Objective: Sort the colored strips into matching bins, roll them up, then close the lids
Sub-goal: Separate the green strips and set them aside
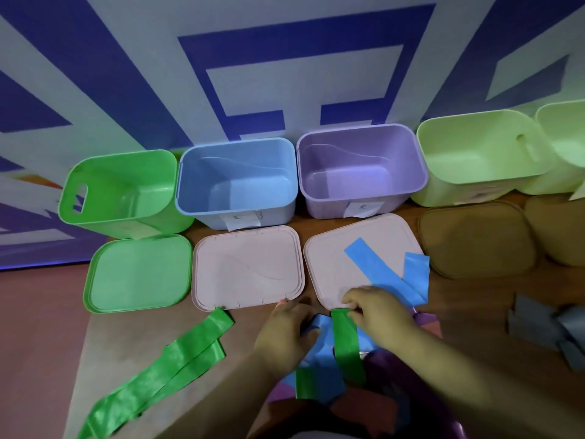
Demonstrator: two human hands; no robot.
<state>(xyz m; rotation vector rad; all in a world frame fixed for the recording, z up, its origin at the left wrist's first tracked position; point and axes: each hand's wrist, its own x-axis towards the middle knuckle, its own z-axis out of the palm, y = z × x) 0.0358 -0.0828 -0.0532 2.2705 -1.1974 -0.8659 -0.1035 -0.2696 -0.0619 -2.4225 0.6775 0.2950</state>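
Head view. Low centre of the frame: right hand [376,315], thumb and forefinger pinching the upper end of a green strip [346,346], right at the near edge of the right pink lid [335,267]. Rest of that strip trailing down toward the bottom edge over a heap of mixed strips [326,384]. Just left of it, left hand [285,331], fingers curled over the edge of a blue strip [318,324] in the same heap, knuckles close to the gap between the two pink lids. Hands near one another, not touching.

Across the right pink lid, a second blue strip [380,274], lying diagonally, folded back at its lower right and overhanging the lid's right edge. Lower left, a long green strip [177,359] flat on the table [142,327], upper end reaching the near edge of the left pink lid [247,267], lower end running out at the bottom of the frame.

Upper half, along the wall, a row of open bins with rims almost touching: green bin [120,191], blue bin [237,179], purple bin [361,166], pale green bin [474,153]. In front of them, lids lying flat: green lid [139,274] at left, the two pink ones in the centre, brown lid [474,239] at right. Grey strips [538,321] at far right, well apart from both hands. Open table in narrow bands between the lids, and a wider patch between the long green strip and the left hand.
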